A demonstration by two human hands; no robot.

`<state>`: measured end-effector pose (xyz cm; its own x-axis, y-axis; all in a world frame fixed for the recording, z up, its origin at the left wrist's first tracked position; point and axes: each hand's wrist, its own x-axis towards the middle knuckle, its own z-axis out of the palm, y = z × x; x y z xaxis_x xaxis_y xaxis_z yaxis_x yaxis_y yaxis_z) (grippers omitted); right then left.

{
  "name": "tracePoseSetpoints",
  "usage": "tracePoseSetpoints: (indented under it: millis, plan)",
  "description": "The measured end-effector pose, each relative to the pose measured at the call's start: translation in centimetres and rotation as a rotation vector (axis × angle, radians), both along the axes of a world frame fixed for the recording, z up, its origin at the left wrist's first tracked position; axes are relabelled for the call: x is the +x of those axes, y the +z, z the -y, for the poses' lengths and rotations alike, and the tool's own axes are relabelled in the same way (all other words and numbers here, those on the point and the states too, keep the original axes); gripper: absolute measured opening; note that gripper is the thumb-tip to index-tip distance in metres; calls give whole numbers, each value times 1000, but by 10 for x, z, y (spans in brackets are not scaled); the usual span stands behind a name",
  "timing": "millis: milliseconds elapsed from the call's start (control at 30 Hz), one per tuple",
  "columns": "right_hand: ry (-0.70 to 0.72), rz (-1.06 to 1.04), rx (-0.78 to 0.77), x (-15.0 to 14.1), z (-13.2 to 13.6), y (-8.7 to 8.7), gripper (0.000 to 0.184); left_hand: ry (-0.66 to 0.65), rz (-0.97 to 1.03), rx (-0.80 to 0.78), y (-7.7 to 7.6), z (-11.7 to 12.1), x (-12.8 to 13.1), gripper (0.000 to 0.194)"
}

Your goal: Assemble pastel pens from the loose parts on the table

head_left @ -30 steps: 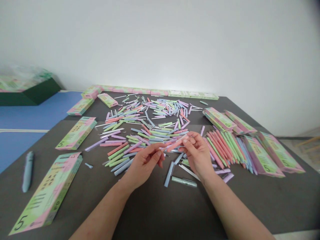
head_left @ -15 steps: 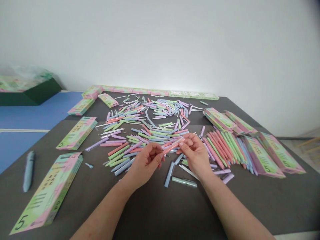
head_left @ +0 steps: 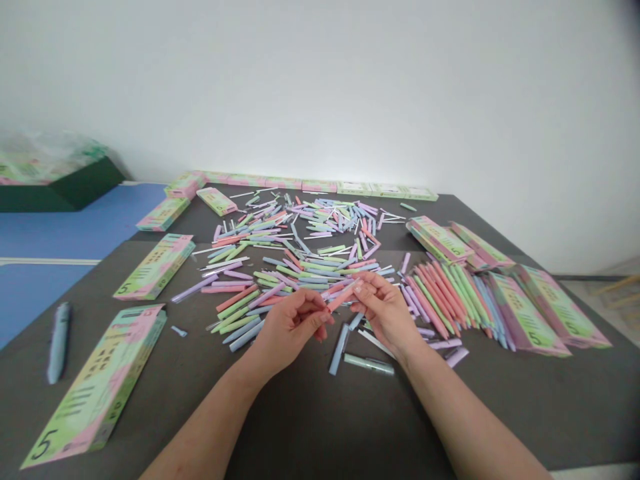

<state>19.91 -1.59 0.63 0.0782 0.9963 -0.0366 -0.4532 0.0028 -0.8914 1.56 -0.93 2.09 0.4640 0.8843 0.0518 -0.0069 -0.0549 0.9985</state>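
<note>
Both hands pinch one coral pen above the near side of the pen pile. My left hand has thumb and fingers closed on its lower left end. At the upper right end, the fingers of my right hand grip it and partly hide it. Below the hands lie a blue pen cap or barrel and a clear, green-tinted pen part. Loose pastel pen parts in green, blue, purple and coral spread behind the hands, with thin white refills among them.
Pens sorted by colour fan out on the right beside printed pen boxes. More boxes stand left and along the back edge. A blue pen lies far left. A dark green tray sits on a blue table.
My right hand has shifted slightly down and left along the coral pen, so less of the pen shows between the hands. My left hand has barely moved.
</note>
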Motion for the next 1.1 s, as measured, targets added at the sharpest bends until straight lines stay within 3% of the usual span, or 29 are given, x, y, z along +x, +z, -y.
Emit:
tracePoseSetpoints:
  millis: [167, 367, 633, 767, 933, 1033, 1100]
  plan:
    - [66, -32, -7, -3, 3, 0, 24, 54, 41, 29, -3, -1, -1, 12]
    - [121, -83, -51, -5, 3, -3, 21, 52, 116, -42, 0, -2, -1, 20]
    - [322, -11, -168, -12, 5, -7, 26, 70, 171, 3, -2, -4, -4, 19]
    - [396, 18, -212, -15, 6, -12, 31, 64, 92, 75, -6, -4, -3, 25]
    - [475, 45, -214, -20, 9, -14, 33, 77, -127, 164, -12, -5, -2, 14]
    - [430, 135, -203, -16, 7, -11, 36, 139, -175, 211, -15, -6, -4, 16]
    - [295, 247, -161, -5, 2, -7, 35, 185, -183, 227, -15, -7, -5, 18]
